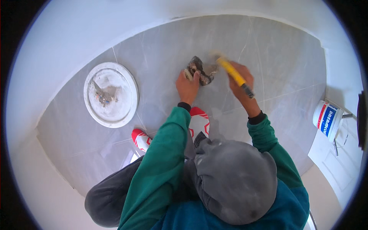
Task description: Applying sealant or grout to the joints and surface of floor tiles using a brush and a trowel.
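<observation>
Upper centre of frame | your left hand point(187, 86) pinches the dark, rough, irregular lump point(201, 69), probably to steady it | your right hand point(246, 78) grips the yellow-and-black, straight-handled tool point(232, 71), blurred end probably kept free

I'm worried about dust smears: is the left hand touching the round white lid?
Apart. The head view shows it: a broad stretch of grey tiled floor lies between the left hand and the round white lid.
</observation>
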`<state>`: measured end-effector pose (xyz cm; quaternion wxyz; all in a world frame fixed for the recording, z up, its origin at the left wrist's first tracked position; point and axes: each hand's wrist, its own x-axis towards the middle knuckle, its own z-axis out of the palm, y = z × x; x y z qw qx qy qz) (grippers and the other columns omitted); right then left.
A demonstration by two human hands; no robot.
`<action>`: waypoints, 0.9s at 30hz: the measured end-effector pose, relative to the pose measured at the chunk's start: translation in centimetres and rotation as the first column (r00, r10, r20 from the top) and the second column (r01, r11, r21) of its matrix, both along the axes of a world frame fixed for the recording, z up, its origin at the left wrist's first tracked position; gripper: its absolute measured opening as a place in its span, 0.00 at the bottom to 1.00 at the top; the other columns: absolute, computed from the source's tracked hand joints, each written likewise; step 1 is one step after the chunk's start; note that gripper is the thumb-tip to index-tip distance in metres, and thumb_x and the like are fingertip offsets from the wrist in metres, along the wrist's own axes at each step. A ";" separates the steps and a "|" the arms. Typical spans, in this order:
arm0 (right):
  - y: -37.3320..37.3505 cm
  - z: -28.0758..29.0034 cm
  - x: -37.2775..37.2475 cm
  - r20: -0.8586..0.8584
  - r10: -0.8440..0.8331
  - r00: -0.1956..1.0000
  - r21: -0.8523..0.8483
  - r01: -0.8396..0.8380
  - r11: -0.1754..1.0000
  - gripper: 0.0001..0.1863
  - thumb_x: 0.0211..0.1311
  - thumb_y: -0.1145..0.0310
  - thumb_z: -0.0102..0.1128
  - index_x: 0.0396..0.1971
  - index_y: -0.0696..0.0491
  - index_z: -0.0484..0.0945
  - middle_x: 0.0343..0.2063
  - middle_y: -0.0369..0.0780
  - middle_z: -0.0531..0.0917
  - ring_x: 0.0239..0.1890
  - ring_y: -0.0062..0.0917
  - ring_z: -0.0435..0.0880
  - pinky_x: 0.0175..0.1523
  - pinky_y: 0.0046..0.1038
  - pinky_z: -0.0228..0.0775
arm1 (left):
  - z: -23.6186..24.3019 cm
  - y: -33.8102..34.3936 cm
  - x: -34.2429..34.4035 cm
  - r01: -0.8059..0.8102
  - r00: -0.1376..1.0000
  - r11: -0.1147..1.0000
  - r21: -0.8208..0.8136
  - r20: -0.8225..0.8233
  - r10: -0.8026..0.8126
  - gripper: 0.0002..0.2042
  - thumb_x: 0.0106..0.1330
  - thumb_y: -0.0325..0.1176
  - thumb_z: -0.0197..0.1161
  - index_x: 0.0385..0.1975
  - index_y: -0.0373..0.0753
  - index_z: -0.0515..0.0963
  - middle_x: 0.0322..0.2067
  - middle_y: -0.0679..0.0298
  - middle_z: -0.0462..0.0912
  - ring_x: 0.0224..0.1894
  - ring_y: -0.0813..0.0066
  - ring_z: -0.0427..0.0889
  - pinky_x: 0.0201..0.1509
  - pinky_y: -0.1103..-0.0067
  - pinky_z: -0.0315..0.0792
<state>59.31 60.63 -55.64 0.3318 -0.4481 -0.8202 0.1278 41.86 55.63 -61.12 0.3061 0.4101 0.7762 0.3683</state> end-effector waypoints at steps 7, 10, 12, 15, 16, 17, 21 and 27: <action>-3.8 -1.2 -1.0 0.146 -0.378 0.914 -0.061 0.390 0.919 0.13 0.47 0.73 0.54 0.36 0.58 0.71 0.32 0.43 0.75 0.31 0.33 0.77 0.35 0.26 0.68 | -0.1 0.2 1.0 -0.043 0.993 0.997 -0.063 0.107 0.049 0.13 0.47 0.37 0.60 0.22 0.33 0.68 0.21 0.49 0.74 0.27 0.50 0.73 0.29 0.65 0.65; -4.4 -1.0 -5.0 0.095 -0.338 0.936 -0.176 0.350 0.920 0.13 0.47 0.73 0.54 0.35 0.58 0.71 0.31 0.44 0.75 0.30 0.34 0.77 0.35 0.26 0.68 | 0.4 -0.1 0.7 -0.016 1.000 1.000 -0.020 0.006 0.017 0.12 0.48 0.36 0.59 0.23 0.32 0.69 0.22 0.49 0.74 0.27 0.50 0.73 0.30 0.66 0.65; -4.3 -0.8 -6.2 0.099 -0.288 0.953 -0.309 0.304 0.901 0.16 0.46 0.73 0.53 0.38 0.58 0.70 0.33 0.45 0.73 0.34 0.37 0.74 0.36 0.31 0.66 | -0.1 0.0 0.8 -0.038 0.998 0.999 0.021 0.052 0.036 0.13 0.49 0.37 0.60 0.21 0.32 0.70 0.20 0.51 0.74 0.24 0.54 0.73 0.28 0.69 0.66; -4.0 0.2 -5.6 0.013 -0.273 0.962 -0.312 0.263 0.913 0.14 0.46 0.73 0.53 0.36 0.58 0.71 0.32 0.44 0.74 0.32 0.37 0.75 0.36 0.31 0.67 | -0.4 -0.4 0.1 -0.032 0.995 0.999 -0.020 0.089 0.034 0.13 0.49 0.37 0.60 0.22 0.32 0.70 0.21 0.50 0.74 0.26 0.54 0.74 0.29 0.69 0.66; -4.0 0.6 -5.2 0.020 -0.286 0.958 -0.298 0.278 0.913 0.14 0.46 0.73 0.53 0.36 0.58 0.71 0.32 0.44 0.74 0.31 0.36 0.75 0.36 0.30 0.67 | -0.4 -0.5 -0.2 -0.040 0.995 0.999 -0.023 0.086 0.042 0.13 0.49 0.37 0.60 0.22 0.32 0.70 0.21 0.50 0.74 0.26 0.54 0.74 0.29 0.69 0.66; -3.7 1.0 -4.3 0.021 -0.278 0.960 -0.295 0.271 0.916 0.14 0.46 0.73 0.53 0.36 0.58 0.71 0.32 0.44 0.74 0.31 0.36 0.75 0.36 0.30 0.67 | 0.3 -0.2 -0.1 -0.034 0.996 0.999 -0.021 0.081 0.035 0.13 0.49 0.38 0.60 0.23 0.32 0.71 0.21 0.51 0.74 0.26 0.54 0.74 0.30 0.69 0.66; -4.0 -0.9 -3.2 0.097 -0.342 0.935 -0.189 0.354 0.916 0.15 0.46 0.72 0.54 0.37 0.58 0.71 0.34 0.45 0.75 0.33 0.35 0.75 0.37 0.31 0.67 | 0.4 0.1 0.6 -0.026 1.000 1.000 -0.006 0.007 0.027 0.11 0.48 0.35 0.59 0.24 0.33 0.70 0.21 0.51 0.75 0.26 0.51 0.74 0.29 0.68 0.67; -4.1 -1.3 -8.5 0.074 -0.148 0.986 -0.270 0.162 0.949 0.15 0.46 0.72 0.53 0.38 0.57 0.71 0.35 0.44 0.76 0.34 0.36 0.74 0.38 0.32 0.66 | -2.7 -1.1 -1.6 -0.077 0.968 0.996 0.033 0.243 0.067 0.12 0.49 0.36 0.60 0.26 0.33 0.71 0.23 0.51 0.75 0.28 0.51 0.73 0.32 0.68 0.67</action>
